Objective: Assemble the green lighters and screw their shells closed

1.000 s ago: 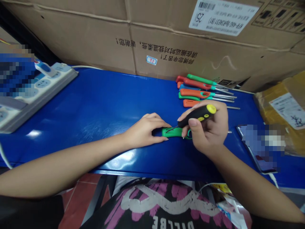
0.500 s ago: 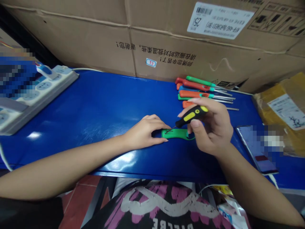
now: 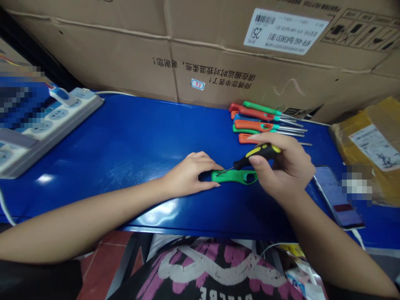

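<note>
A green tool handle (image 3: 234, 176) lies flat on the blue table (image 3: 131, 137). My left hand (image 3: 189, 173) pinches its left end between thumb and fingers and presses it to the table. My right hand (image 3: 286, 168) is closed on a small black and yellow screwdriver (image 3: 258, 154). The thin metal tip of that screwdriver slants down and left onto the green handle near my left fingertips.
A row of orange, red and green handled tools (image 3: 259, 123) lies behind my right hand. Large cardboard boxes (image 3: 218, 50) wall the back. A power strip (image 3: 46, 121) sits at the left, a phone (image 3: 337, 196) and a yellow parcel (image 3: 371, 146) at the right.
My right hand has shifted slightly right and lowered the screwdriver to a flatter angle, uncovering more of the green handle. My left hand has stayed where it was.
</note>
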Available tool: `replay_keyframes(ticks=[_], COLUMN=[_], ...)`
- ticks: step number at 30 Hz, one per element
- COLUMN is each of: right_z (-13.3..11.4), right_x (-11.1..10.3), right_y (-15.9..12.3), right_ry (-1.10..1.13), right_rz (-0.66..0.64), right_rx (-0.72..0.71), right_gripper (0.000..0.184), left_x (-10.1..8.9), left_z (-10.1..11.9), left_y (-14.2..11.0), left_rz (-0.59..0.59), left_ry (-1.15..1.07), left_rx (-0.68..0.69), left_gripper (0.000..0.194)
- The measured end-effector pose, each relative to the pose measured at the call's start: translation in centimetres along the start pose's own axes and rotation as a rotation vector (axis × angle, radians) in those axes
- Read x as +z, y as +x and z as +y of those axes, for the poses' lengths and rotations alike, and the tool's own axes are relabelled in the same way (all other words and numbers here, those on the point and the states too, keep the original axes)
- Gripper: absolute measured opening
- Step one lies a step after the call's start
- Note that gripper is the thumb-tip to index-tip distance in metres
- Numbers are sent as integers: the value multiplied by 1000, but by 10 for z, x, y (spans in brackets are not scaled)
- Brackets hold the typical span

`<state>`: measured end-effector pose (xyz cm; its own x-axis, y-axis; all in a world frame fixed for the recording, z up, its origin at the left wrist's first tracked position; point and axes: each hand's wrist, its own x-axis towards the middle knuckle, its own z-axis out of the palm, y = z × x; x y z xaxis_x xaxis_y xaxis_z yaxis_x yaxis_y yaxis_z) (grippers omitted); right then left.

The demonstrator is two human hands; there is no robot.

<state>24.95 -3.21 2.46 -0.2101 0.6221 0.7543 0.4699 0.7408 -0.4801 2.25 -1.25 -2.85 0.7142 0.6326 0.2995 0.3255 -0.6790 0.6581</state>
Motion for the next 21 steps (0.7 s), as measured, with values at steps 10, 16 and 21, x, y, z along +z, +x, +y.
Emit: replay_keyframes(ticks=[10, 16, 21], right_z=[-1, 2, 2], right_x=[-1, 2, 0], right_y=[0, -1, 0], right_ry=[-32, 100, -110], right_rz=[-33, -142, -54], right_rx=[-16, 89, -69], right_gripper=[38, 49, 31], left_x=[0, 0, 0], left_z=[1, 0, 0], left_y=[0, 0, 0], left_rz=[-7, 2, -11], left_ry=[5, 0, 3], left_rx=[-7, 6, -3], left_gripper=[34, 35, 35])
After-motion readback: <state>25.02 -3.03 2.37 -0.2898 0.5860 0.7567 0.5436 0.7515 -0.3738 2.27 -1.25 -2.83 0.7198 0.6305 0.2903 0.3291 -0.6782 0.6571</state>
